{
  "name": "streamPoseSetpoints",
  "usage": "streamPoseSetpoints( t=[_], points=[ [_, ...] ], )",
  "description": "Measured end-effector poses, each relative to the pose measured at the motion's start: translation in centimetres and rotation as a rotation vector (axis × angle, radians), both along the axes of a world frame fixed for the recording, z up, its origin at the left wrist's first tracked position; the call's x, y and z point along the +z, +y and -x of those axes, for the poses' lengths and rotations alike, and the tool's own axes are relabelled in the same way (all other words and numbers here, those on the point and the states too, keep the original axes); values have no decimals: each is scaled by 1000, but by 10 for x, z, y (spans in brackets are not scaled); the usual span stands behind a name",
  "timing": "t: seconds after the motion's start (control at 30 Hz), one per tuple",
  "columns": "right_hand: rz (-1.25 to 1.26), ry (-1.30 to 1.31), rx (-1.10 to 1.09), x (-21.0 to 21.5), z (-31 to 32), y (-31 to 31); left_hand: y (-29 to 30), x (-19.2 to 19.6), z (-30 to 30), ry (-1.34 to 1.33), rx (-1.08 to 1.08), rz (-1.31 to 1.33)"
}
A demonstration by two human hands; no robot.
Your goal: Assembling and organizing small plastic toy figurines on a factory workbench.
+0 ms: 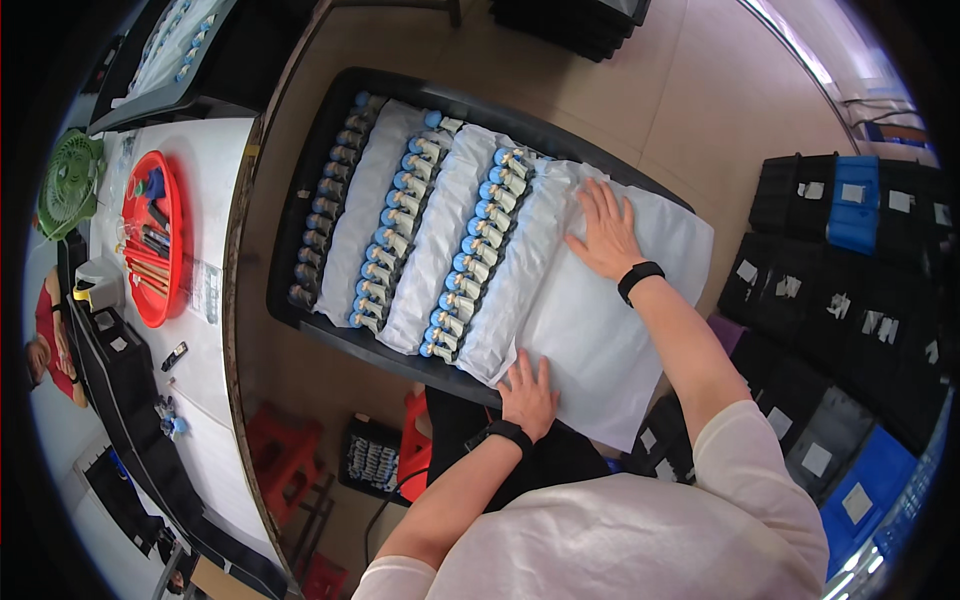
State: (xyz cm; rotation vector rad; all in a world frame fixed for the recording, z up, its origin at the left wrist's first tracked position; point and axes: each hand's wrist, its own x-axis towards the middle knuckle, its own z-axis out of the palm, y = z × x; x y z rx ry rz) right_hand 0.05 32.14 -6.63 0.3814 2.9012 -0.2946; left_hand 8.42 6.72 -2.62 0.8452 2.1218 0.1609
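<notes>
Cream T-shirt (640,540) of person nearest camera. Beyond it, black rectangular plastic tray (286,240), slanted across view. Inside: two rows of small blue-capped figurines (485,250), plus darker figurine row (326,206) at left end, rumpled white sheeting between. Three rows look laid; right part, under smooth white sheet (600,330), shows no figurines, so looks unfilled. Left hand (530,400) and right hand (605,235) lie spread open on sheet, gripping nothing. Left: white table (215,370), red oval plastic dish (179,240). Right: stacked black crates (780,285), tan floor (690,100).
</notes>
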Motion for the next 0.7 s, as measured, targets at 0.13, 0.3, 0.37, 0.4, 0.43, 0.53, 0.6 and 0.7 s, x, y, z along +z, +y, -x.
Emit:
streamPoseSetpoints(
  t=[0.13, 0.3, 0.37, 0.4, 0.43, 0.53, 0.6, 0.7],
  points=[
    [31, -18, -63, -2, 1, -1, -1, -3, 1, -47, -5, 27],
    [11, -53, -65, -2, 6, 1, 7, 0, 5, 42, -29, -9],
    [45, -53, -100, 2, 7, 1, 8, -1, 10, -15, -16, -44],
    [34, -54, -107, 6, 7, 0, 8, -1, 12, -18, -23, -55],
    [30, -20, -121, 11, 5, -3, 8, -1, 15, 31, -44, -64],
    [21, 90, -192, 37, -13, -21, 3, -3, 20, 77, -34, -79],
    [95, 330, -442, 49, -31, -29, -4, -6, 22, 132, -17, -23],
    [140, 333, -643, 27, -54, -16, -2, -8, 22, 155, -35, -21]
  ],
)
